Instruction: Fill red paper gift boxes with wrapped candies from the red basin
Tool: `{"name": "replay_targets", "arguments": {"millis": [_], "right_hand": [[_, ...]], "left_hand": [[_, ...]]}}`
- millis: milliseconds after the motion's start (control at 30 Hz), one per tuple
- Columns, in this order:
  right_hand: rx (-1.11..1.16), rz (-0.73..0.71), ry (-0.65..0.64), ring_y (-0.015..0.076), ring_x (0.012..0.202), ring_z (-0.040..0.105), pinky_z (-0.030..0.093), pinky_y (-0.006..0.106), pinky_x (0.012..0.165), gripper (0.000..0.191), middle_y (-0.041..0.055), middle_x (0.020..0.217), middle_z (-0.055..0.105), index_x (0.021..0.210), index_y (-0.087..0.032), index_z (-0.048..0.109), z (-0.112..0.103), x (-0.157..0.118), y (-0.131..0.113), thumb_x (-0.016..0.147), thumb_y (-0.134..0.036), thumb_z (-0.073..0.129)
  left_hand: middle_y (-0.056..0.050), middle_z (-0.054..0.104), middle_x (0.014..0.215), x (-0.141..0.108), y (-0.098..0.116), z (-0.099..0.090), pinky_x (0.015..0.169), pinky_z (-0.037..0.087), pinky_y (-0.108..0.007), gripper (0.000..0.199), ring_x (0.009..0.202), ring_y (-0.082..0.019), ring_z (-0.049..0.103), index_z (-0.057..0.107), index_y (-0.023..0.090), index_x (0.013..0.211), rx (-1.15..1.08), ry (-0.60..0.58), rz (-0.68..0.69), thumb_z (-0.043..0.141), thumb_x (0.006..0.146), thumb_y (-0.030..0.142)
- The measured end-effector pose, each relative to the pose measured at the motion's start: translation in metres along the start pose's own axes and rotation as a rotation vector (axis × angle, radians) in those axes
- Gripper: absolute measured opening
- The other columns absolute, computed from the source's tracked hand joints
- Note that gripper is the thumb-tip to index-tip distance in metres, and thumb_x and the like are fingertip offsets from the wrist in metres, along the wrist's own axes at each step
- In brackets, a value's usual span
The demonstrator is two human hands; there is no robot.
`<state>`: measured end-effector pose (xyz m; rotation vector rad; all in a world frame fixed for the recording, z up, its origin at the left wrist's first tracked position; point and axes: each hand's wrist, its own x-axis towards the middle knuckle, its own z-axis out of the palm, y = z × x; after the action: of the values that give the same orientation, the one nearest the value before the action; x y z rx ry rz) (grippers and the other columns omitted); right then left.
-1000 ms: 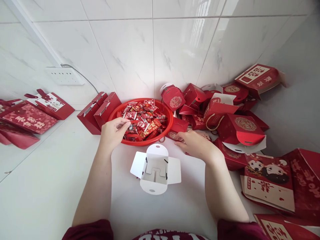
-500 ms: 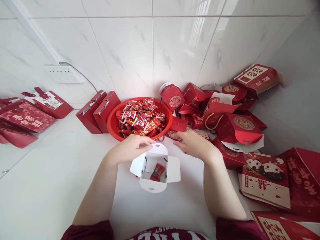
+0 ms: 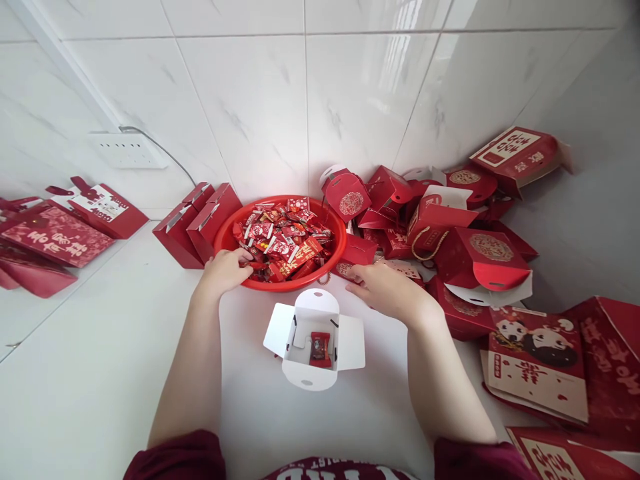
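An open box point(image 3: 351, 341), white inside with its flaps spread, stands on the white table in front of me. One red wrapped candy point(image 3: 320, 349) lies in it. Behind the box is a red basin point(image 3: 270, 287) full of red-wrapped candies point(image 3: 283, 247). My left hand point(image 3: 227, 270) is at the basin's front left rim, thumb and fingers apart, with nothing visibly held. My right hand point(image 3: 375, 283) hovers right of the basin near a red box point(image 3: 357, 250), its fingers slightly curled and apart, holding nothing I can see.
Two upright red boxes point(image 3: 213, 220) stand left of the basin. Farther left are red gift bags point(image 3: 60, 233). Many red boxes point(image 3: 485, 253) are piled at the right, with flat printed packages point(image 3: 537, 360) nearer me. A socket strip point(image 3: 127, 150) is on the tiled wall.
My left hand has moved from the white box's back flap leftward to the basin's rim. The box has turned slightly and the candy inside sits more upright. My right hand has hardly moved.
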<state>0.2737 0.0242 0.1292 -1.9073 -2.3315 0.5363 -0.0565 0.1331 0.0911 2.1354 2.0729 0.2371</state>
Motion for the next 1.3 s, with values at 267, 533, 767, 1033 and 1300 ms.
{"name": "replay_targets", "arguments": {"millis": [267, 533, 767, 1033, 1300], "right_hand": [[-0.024, -0.013, 0.012, 0.0283, 0.097, 0.067, 0.038, 0.031, 0.066, 0.03, 0.0081, 0.104, 0.074, 0.115, -0.022, 0.068, 0.003, 0.003, 0.001, 0.1, -0.038, 0.046], [-0.012, -0.021, 0.001, 0.0277, 0.098, 0.067, 0.04, 0.031, 0.069, 0.031, 0.0096, 0.106, 0.074, 0.119, -0.022, 0.067, 0.001, 0.003, -0.001, 0.1, -0.036, 0.046], [-0.033, -0.012, -0.009, 0.0268, 0.096, 0.067, 0.039, 0.03, 0.069, 0.034, 0.0086, 0.105, 0.074, 0.127, -0.024, 0.064, 0.001, 0.003, -0.002, 0.1, -0.036, 0.046], [-0.071, 0.019, -0.004, 0.0249, 0.083, 0.068, 0.036, 0.029, 0.062, 0.03, 0.0096, 0.095, 0.074, 0.109, -0.021, 0.069, -0.003, 0.002, -0.003, 0.101, -0.038, 0.046], [0.094, -0.08, 0.058, 0.022, 0.091, 0.068, 0.041, 0.027, 0.069, 0.026, 0.0069, 0.1, 0.074, 0.106, -0.023, 0.07, 0.0, 0.006, -0.001, 0.1, -0.033, 0.047]], "left_hand": [[-0.004, 0.074, 0.114, -0.003, 0.005, -0.001, 0.114, 0.013, -0.074, 0.02, 0.127, -0.036, 0.055, 0.067, 0.03, 0.097, -0.024, -0.06, 0.036, 0.058, 0.08, 0.034], [-0.002, 0.07, 0.128, -0.006, 0.0, -0.003, 0.118, -0.004, -0.068, 0.043, 0.133, -0.032, 0.053, 0.059, 0.037, 0.129, -0.034, -0.088, 0.111, 0.053, 0.087, 0.035], [-0.004, 0.074, 0.12, -0.009, 0.007, -0.005, 0.121, 0.005, -0.062, 0.043, 0.118, -0.031, 0.065, 0.057, 0.025, 0.127, 0.014, -0.055, 0.098, 0.054, 0.086, 0.038], [-0.004, 0.063, 0.139, -0.02, 0.004, -0.018, 0.122, 0.017, -0.056, 0.042, 0.129, -0.029, 0.057, 0.053, 0.026, 0.132, -0.006, 0.019, 0.09, 0.051, 0.09, 0.031], [-0.006, 0.04, 0.158, -0.005, 0.013, 0.002, 0.112, 0.035, -0.061, 0.037, 0.136, -0.037, 0.049, 0.065, 0.028, 0.122, 0.033, 0.008, 0.01, 0.054, 0.088, 0.038]]}}
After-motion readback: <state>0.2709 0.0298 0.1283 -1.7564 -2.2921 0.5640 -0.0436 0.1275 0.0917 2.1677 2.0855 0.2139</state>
